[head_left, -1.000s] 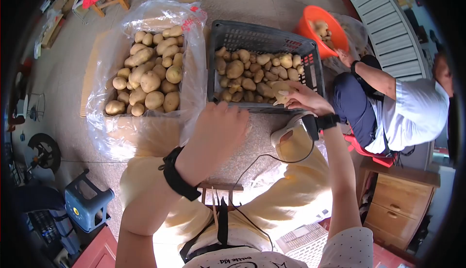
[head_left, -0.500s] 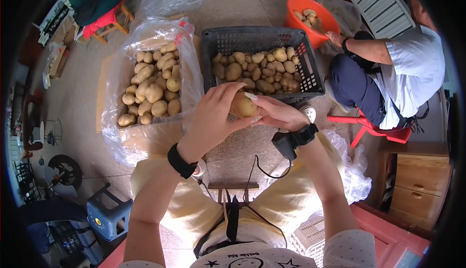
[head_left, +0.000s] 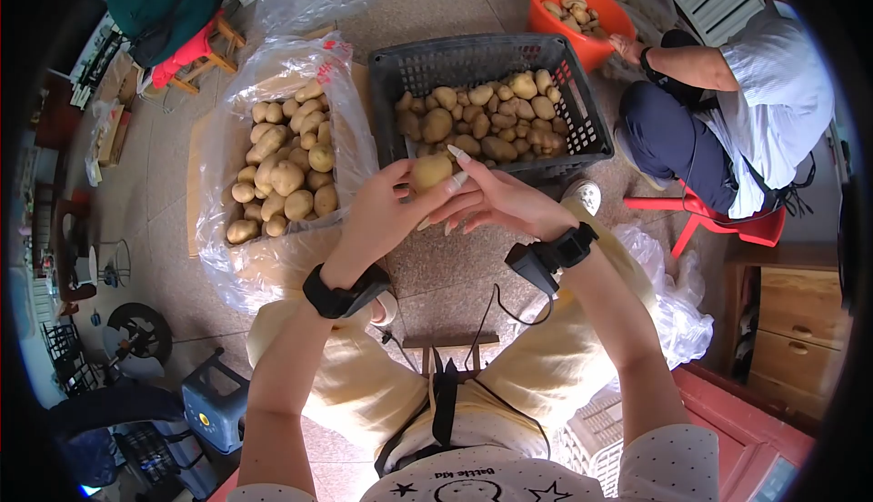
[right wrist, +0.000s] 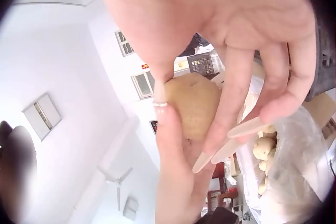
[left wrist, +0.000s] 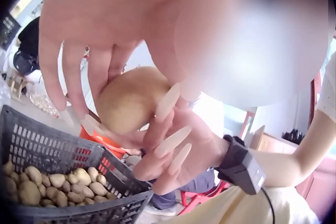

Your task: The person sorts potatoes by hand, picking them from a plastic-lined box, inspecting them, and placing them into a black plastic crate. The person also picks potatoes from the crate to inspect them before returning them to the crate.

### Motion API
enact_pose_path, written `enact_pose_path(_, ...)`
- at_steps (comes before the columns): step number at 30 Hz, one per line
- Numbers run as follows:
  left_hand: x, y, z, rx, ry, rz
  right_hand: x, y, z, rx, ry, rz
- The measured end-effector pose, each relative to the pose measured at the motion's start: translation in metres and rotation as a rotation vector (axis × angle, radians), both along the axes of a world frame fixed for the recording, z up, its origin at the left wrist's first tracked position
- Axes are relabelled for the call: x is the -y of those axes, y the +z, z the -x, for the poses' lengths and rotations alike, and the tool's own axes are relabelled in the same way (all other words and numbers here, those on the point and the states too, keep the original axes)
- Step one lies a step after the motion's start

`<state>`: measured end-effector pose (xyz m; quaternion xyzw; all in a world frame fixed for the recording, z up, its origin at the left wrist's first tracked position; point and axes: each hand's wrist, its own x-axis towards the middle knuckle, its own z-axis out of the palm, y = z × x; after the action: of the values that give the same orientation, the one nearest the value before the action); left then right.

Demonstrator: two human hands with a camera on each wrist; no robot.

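Note:
A pale brown potato point(head_left: 431, 172) is held between both hands just in front of the black crate point(head_left: 400, 70). My left hand point(head_left: 368, 215) grips it from the left, thumb on one side and fingers round the other. From the right, my right hand point(head_left: 518, 206) pinches it with the thumb near its top, while its other fingers reach underneath. The right wrist view shows the potato point(right wrist: 193, 103) with a small dark dent on its upper side. Several potatoes point(head_left: 500, 147) lie in the crate.
Left of the crate stands a cardboard box lined with clear plastic point(head_left: 355, 152), full of larger potatoes point(head_left: 286, 176). At the back right, a seated person point(head_left: 773, 102) has a hand at an orange tub point(head_left: 618, 20) with potatoes. A blue stool point(head_left: 218, 406) stands at the lower left.
My right hand has brought the potato from the crate towards me, and my left hand has come over to grip it too. In the last half second the potato has shifted slightly left.

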<state>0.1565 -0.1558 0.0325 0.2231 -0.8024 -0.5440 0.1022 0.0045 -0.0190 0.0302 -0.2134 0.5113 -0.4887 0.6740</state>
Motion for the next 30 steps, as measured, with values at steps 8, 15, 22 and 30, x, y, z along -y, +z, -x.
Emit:
enact_pose_path(8,0.004,0.033,0.000,0.128,0.032,-0.614,-0.004,-0.022,0.014,-0.735,-0.258,0.200)
enact_pose_path(15,0.007,0.027,-0.001,0.162,-0.022,-0.667,-0.004,-0.006,0.004,-0.697,-0.283,0.459)
enact_pose_path(22,0.001,0.017,0.001,0.130,-0.036,-0.640,0.001,-0.019,-0.016,-0.776,-0.171,0.567)
enact_pose_path(30,0.003,0.006,-0.002,0.187,0.004,-0.558,0.003,-0.022,-0.008,-0.633,-0.179,0.520)
